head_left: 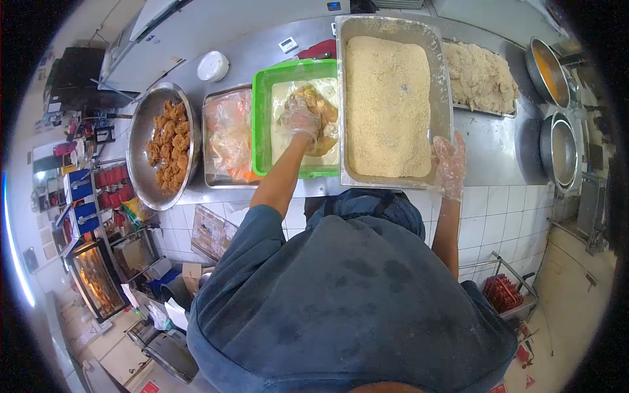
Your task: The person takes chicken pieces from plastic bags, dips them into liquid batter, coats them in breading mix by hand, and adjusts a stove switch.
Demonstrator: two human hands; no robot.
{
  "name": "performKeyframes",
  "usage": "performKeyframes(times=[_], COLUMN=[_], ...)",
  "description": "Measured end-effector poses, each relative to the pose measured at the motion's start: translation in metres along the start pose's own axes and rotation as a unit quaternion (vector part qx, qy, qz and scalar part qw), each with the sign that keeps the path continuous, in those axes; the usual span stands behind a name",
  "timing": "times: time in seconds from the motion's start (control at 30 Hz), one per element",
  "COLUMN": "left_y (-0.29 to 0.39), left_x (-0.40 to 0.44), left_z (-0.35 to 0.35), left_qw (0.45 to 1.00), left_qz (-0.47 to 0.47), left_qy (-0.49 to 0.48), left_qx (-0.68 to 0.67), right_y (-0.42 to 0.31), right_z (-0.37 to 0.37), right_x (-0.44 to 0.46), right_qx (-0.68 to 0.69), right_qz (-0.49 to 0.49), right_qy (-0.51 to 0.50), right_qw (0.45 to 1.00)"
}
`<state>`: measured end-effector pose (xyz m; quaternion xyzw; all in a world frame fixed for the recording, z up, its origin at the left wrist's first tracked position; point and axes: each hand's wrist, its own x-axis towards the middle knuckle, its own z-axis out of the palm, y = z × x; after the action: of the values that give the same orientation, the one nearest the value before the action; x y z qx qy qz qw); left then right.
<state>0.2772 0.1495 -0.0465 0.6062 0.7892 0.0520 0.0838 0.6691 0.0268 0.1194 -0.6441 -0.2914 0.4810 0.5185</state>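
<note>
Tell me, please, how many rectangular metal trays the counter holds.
3: a bag tray left of the green tub, a powder tray right of it, a third tray farther right. Any stacked beneath would be hidden.

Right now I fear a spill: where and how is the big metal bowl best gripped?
Grip the metal bowl by its rim, probably near and far sides, from outside: the round lip flares above the fried pieces, while the neighbouring tray crowds its right.

l hand [303, 122] in grn tub [260, 118], r hand [449, 165] at metal tray [386, 180].
</note>
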Motion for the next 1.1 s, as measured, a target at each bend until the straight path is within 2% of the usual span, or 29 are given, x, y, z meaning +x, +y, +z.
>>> performKeyframes(times=[0.03,0.13,0.23,0.33,0.43,0.53,0.6,0.63,0.73,0.87,0.93,1.03,1.1], left_y=[0.004,0.016,-0.013,-0.031,-0.001,-0.006,-0.013,-0.015,-0.013,-0.004,-0.008,-0.008,-0.005], left_x=[-0.002,-0.005,0.012,0.020,-0.007,-0.002,0.002,0.002,-0.002,-0.018,-0.021,-0.023,-0.025], left_z=[-0.005,-0.032,0.052,0.081,-0.004,0.006,0.003,-0.004,-0.026,-0.081,-0.087,-0.090,-0.098], left_qw=[0.999,0.997,0.997,0.998,0.991,0.990,0.993,0.994,0.991,0.986,0.974,0.972,0.971], left_qz=[0.012,-0.036,-0.048,-0.003,-0.061,-0.099,-0.072,-0.061,-0.089,-0.095,-0.102,-0.052,-0.083], left_qy=[0.028,-0.070,0.022,0.058,-0.054,-0.007,-0.039,-0.056,-0.027,-0.055,-0.030,0.036,0.034], left_qx=[0.033,0.004,0.063,-0.002,-0.102,-0.100,-0.079,-0.069,-0.091,-0.125,-0.201,-0.228,-0.223], right_y=[0.000,0.007,0.019,0.018,0.013,0.008,0.005,0.006,0.005,0.004,0.006,0.012,0.017], right_z=[0.000,-0.002,-0.005,-0.001,0.000,0.001,-0.001,-0.002,-0.009,-0.017,-0.019,-0.025,-0.028], right_x=[-0.003,-0.013,-0.018,-0.025,-0.027,-0.027,-0.027,-0.029,-0.026,-0.027,-0.027,-0.022,-0.019], right_qx=[-0.003,0.012,0.042,0.021,0.036,0.076,0.108,0.109,0.123,0.140,0.148,0.162,0.162], right_qz=[0.003,0.015,0.017,0.010,0.002,-0.007,-0.017,-0.022,-0.041,-0.050,-0.050,-0.050,-0.049], right_qy=[0.002,0.003,-0.001,0.001,0.005,0.016,0.022,0.022,0.022,0.025,0.027,0.024,0.019], right_qw=[1.000,1.000,0.999,1.000,0.999,0.997,0.994,0.994,0.991,0.989,0.987,0.985,0.985])
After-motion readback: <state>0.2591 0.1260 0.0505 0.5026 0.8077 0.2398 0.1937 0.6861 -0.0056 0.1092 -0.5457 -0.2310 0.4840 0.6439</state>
